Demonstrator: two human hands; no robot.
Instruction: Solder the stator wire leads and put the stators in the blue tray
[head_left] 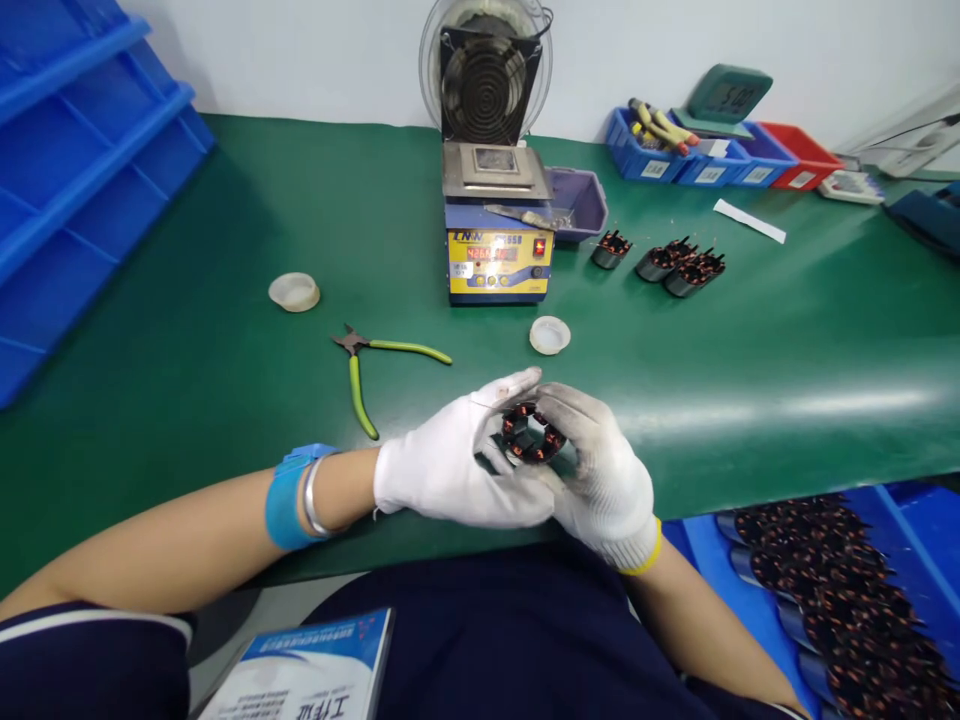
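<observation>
A round motor stator (531, 434) with copper windings and a black frame is held between my two gloved hands over the front of the green mat. My left hand (469, 455), in a white glove, cups it from the left. On the other side my right hand (604, 465), gloved with a yellow cuff, has its fingers curled round the rim. Side cutters (360, 350) with green handles lie spread to the left of my hands. A small white dish (550, 335) sits just beyond the stator, and another shallow dish (294, 292) is farther left.
A solder pot (499, 250) with a fan stands at the back middle, beside a purple bin (577, 205). Several stators (694, 272) stand to its right. Blue parts bins (645, 150) line the wall. A blue crate (705, 560) of stators is at lower right; blue trays (90, 150) rise at left.
</observation>
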